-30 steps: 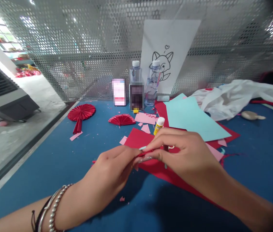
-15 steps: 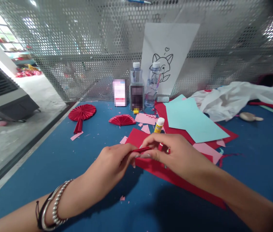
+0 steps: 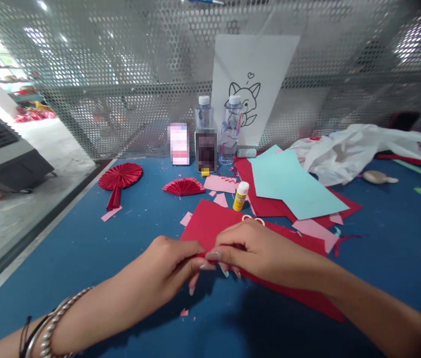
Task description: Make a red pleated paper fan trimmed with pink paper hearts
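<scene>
Both hands have come down lower, and the thin folded red strip that stuck out between them a moment ago is now almost hidden. The left hand (image 3: 169, 263) and right hand (image 3: 258, 251) pinch it together, fingertips touching, over the flat red paper sheet (image 3: 210, 221) near the blue table's (image 3: 83, 248) front edge. Two pleated red paper fans (image 3: 121, 175) lie toward the back left.

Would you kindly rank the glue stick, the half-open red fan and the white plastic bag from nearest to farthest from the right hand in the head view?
1. Glue stick, just beyond the right hand.
2. Half-open red fan, farther back-left.
3. White plastic bag, far back-right.
</scene>
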`<action>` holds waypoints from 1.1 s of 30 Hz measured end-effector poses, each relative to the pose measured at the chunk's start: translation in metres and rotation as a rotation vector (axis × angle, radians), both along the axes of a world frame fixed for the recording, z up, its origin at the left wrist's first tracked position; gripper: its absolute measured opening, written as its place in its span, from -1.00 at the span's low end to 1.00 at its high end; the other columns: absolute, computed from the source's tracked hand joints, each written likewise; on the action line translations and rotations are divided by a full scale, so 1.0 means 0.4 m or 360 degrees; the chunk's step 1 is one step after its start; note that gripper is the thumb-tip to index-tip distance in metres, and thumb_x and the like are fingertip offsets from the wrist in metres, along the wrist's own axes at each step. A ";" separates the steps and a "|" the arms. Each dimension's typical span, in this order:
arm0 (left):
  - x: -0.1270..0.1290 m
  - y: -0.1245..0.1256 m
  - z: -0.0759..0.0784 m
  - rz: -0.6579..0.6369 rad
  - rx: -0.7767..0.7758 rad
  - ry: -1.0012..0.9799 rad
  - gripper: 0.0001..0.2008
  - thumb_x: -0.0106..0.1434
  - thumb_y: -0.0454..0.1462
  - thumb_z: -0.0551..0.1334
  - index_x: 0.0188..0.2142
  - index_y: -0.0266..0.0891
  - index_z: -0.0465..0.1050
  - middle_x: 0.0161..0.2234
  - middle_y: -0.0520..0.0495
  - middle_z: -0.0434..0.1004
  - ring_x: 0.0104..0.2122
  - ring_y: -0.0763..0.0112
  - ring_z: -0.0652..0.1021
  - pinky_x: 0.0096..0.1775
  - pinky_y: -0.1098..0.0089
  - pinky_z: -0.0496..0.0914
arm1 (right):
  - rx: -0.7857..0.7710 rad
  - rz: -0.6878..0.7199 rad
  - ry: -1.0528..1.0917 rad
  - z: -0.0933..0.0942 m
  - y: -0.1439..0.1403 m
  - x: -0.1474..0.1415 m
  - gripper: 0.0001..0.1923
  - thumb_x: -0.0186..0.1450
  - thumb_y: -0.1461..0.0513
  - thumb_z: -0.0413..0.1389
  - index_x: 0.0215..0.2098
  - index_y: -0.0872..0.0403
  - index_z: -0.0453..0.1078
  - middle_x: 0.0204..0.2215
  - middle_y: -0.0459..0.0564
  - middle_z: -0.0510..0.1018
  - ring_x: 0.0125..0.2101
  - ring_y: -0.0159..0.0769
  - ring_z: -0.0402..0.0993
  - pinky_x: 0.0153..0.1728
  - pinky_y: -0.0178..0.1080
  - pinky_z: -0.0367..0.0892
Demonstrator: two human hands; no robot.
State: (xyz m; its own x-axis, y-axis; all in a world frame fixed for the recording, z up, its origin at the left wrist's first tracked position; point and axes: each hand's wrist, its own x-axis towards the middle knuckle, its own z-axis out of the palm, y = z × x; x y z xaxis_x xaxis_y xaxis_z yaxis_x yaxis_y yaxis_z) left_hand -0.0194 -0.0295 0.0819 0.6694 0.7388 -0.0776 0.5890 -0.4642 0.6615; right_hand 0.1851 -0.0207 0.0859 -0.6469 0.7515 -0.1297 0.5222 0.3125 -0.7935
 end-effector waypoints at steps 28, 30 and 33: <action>-0.012 0.053 -0.002 0.0439 -0.1138 -0.0937 -0.67 0.32 -0.11 -0.01 -0.34 -0.29 0.38 -0.42 0.00 0.41 -0.42 0.50 0.42 -0.27 0.46 0.35 | 0.0784 0.0189 -0.0820 -0.106 0.149 0.186 -0.69 0.16 0.41 -0.04 -0.25 -0.05 0.38 -0.38 -0.11 0.44 -0.40 -0.34 0.35 -0.47 -0.34 0.10; -0.010 0.053 -0.001 0.0447 -0.1161 -0.1045 -0.74 0.32 -0.17 0.03 -0.31 -0.29 0.38 -0.37 -0.03 0.46 -0.35 0.46 0.47 -0.20 0.44 0.36 | 0.0795 0.0204 -0.0832 -0.108 0.146 0.188 -0.70 0.16 0.41 -0.04 -0.25 -0.06 0.36 -0.40 -0.12 0.43 -0.43 -0.35 0.33 -0.49 -0.34 0.08; -0.008 0.050 0.001 0.0491 -0.1183 -0.1133 -0.77 0.32 -0.19 0.03 -0.16 -0.27 0.35 -0.24 -0.11 0.51 -0.24 0.36 0.52 -0.13 0.35 0.37 | 0.0812 0.0195 -0.0855 -0.115 0.146 0.192 -0.70 0.17 0.41 -0.05 -0.25 -0.07 0.34 -0.38 -0.12 0.41 -0.43 -0.34 0.31 -0.50 -0.35 0.05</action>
State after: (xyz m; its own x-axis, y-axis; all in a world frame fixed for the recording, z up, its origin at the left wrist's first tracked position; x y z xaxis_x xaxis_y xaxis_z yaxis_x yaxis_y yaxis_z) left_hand -0.0226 -0.0093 0.0821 0.5309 0.8119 -0.2430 -0.0201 0.2987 0.9541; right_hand 0.2617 0.0376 0.0400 -0.6759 0.7294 -0.1061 0.7344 0.6543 -0.1804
